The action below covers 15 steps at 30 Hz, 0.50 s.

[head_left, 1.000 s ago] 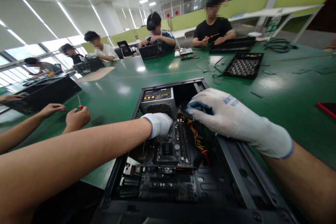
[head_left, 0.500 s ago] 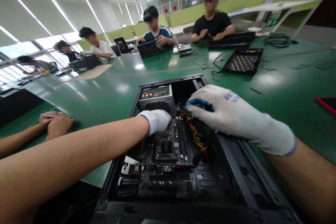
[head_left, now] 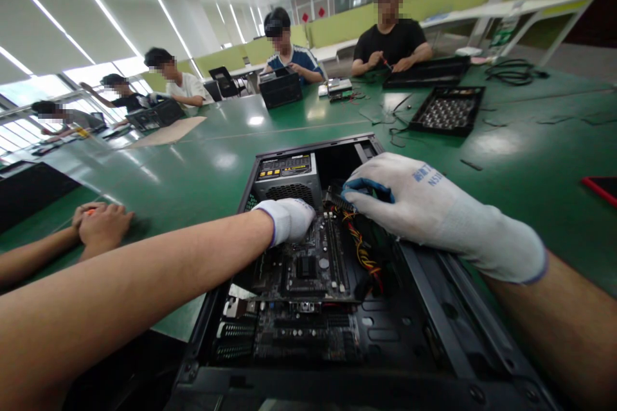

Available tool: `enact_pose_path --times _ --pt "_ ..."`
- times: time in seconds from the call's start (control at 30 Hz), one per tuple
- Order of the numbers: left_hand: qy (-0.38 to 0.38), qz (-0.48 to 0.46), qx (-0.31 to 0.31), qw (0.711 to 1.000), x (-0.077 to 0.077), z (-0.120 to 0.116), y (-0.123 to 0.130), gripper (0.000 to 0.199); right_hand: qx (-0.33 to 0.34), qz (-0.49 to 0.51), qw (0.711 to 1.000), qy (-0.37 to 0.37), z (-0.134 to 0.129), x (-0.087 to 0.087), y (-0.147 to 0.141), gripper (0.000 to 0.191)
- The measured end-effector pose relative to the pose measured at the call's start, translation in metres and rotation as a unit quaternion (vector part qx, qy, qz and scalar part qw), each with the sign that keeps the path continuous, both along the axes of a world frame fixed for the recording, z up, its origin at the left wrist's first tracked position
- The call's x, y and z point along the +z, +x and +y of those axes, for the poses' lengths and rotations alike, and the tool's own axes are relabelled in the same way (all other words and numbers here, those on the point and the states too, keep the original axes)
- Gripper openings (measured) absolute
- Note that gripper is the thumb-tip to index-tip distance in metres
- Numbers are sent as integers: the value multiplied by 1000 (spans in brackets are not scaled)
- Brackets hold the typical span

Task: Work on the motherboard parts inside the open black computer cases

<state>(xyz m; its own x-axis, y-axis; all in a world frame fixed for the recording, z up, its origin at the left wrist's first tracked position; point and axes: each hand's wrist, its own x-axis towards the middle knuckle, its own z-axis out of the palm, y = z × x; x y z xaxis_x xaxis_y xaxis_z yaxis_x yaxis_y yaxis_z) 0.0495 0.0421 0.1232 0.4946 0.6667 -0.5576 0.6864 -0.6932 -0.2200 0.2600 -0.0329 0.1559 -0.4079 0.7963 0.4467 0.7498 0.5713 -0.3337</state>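
Observation:
An opened computer case [head_left: 448, 308] lies in front of me with its inside facing up. My left hand [head_left: 295, 219], in a white glove, reaches down to the motherboard [head_left: 306, 266] just below the power supply [head_left: 289, 176]; its fingertips are hidden behind the hand. My right hand [head_left: 400, 196] wears a white glove with blue fingertips. Its thumb and forefinger close on the black plug end of a power cable [head_left: 359, 241], whose red, yellow and black wires run down beside the board. Below the motherboard's upper half, an expansion card [head_left: 308, 307] stands across it.
Another person's clasped hands [head_left: 103, 225] rest at the left on the green table [head_left: 202, 173]. Beyond the case lie a black tray of small parts [head_left: 448, 110], loose cables [head_left: 515, 72] and a red-edged object [head_left: 600, 191]. Several people work on other cases across the table.
My two hands stay almost exactly where they were. Across the table, a person has tilted a black case and shifted it slightly to the right.

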Motion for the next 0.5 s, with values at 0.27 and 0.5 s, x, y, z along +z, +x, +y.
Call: enact_pose_path --times 0.27,0.5 --pt "-9 -7 -7 1000 0 1 -1 48 0 -1 1000 -4 0 2 -1 36" --pt "-8 -13 -6 1000 -2 2 -1 53 -2 -1 1000 -3 0 2 0 36"
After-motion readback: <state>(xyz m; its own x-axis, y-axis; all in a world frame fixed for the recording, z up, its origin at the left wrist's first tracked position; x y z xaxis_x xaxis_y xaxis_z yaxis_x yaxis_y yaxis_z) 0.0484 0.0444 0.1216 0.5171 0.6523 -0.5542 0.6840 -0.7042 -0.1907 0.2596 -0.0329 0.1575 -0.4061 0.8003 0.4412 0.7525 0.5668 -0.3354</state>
